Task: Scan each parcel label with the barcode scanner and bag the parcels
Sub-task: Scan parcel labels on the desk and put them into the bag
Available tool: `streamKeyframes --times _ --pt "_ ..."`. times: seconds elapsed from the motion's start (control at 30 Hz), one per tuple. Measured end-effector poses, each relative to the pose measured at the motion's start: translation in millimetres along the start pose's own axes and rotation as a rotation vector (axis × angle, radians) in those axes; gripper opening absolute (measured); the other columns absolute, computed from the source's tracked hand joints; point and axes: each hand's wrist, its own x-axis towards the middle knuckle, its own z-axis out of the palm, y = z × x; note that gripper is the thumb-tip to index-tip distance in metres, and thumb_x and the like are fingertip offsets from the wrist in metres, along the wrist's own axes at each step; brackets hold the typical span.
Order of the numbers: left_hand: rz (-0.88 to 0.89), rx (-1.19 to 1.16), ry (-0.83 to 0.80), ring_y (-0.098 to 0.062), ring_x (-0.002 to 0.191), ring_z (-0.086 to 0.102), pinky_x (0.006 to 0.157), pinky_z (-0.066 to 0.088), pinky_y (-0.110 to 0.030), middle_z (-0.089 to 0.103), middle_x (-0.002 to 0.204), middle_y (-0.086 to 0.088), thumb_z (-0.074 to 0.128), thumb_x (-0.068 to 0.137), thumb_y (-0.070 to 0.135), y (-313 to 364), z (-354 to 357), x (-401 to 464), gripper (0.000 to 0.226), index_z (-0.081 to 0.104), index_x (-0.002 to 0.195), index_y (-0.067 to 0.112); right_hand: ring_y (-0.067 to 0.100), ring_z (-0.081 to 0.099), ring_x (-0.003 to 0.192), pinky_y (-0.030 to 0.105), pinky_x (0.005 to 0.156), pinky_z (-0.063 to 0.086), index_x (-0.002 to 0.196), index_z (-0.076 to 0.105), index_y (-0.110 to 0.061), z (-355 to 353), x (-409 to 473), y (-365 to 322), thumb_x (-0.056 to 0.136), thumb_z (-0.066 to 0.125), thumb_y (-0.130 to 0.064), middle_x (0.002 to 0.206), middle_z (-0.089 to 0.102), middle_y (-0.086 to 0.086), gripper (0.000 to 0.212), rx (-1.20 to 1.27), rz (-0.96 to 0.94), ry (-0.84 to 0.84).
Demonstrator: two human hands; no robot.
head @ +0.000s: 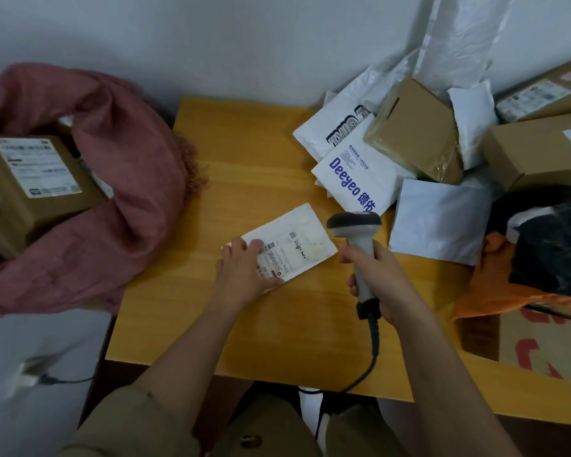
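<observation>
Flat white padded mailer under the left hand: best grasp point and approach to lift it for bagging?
Pinch the near-left short edge of the flat white padded mailer, coming from the pink fabric bag side. It lies flat on the yellow wooden table, so slide fingers under that edge; the left hand already rests there, clear of the grey barcode scanner.

A flat parcel lies at the centre of the table, with the left hand resting on its lower left corner. Just right of it the right hand grips the barcode scanner, whose cable runs off the table's near edge. A heap of mailers and boxes fills the upper right. At the left of the frame a cloth bag holds a box.
</observation>
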Motion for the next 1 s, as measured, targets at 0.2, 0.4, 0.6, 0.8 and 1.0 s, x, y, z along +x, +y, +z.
streamKeyframes --times 0.2,0.4,0.6,0.8,1.0 --pt "0.144 0.156 0.051 -0.028 0.138 0.024 0.11 0.021 -0.045 0.029 0.15 0.0 0.067 0.085 0.018 -8 -8 12 0.065 0.04 0.141 0.037 0.01 0.056 0.054 0.028 0.052 0.05 0.106 0.052 -0.026 6 2 -1 0.093 0.062 -0.044 0.102 0.068 0.004 0.025 -0.065 -0.035 -0.031" --pt "-0.099 -0.055 0.103 -0.032 0.126 0.032 0.101 0.031 -0.043 0.031 0.139 -0.013 0.058 0.09 0.024 -18 -7 -7 0.059 0.034 0.144 0.013 0.011 0.061 0.053 0.029 0.056 0.054 0.104 0.062 -0.022 19 2 -11 0.092 0.06 -0.052 0.089 0.067 0.005 0.032 -0.133 -0.057 -0.112" --pt "-0.248 -0.391 0.127 -0.029 0.141 0.021 0.116 0.024 -0.039 0.022 0.152 -0.015 0.066 0.088 0.04 -13 14 -26 0.081 0.024 0.146 0.001 0.016 0.06 0.053 0.036 0.06 0.051 0.103 0.056 -0.028 41 1 -17 0.098 0.049 -0.053 0.057 0.063 0.003 0.027 -0.119 0.01 -0.17" --pt "-0.334 -0.395 0.109 -0.032 0.146 0.012 0.118 0.017 -0.045 0.014 0.155 -0.016 0.071 0.085 0.039 -4 18 -20 0.081 0.026 0.142 0.003 0.012 0.059 0.052 0.03 0.055 0.052 0.107 0.059 -0.021 53 -12 -38 0.101 0.045 -0.05 0.06 0.06 0.003 0.033 -0.089 -0.092 -0.197" --pt "-0.356 -0.365 0.052 -0.032 0.147 0.005 0.12 0.012 -0.044 0.005 0.158 -0.014 0.066 0.088 0.043 -4 18 -21 0.09 0.015 0.15 0.001 0.015 0.056 0.051 0.031 0.055 0.049 0.108 0.059 -0.011 67 -32 -62 0.102 0.048 -0.044 0.072 0.062 0.007 0.035 0.042 -0.13 -0.221"
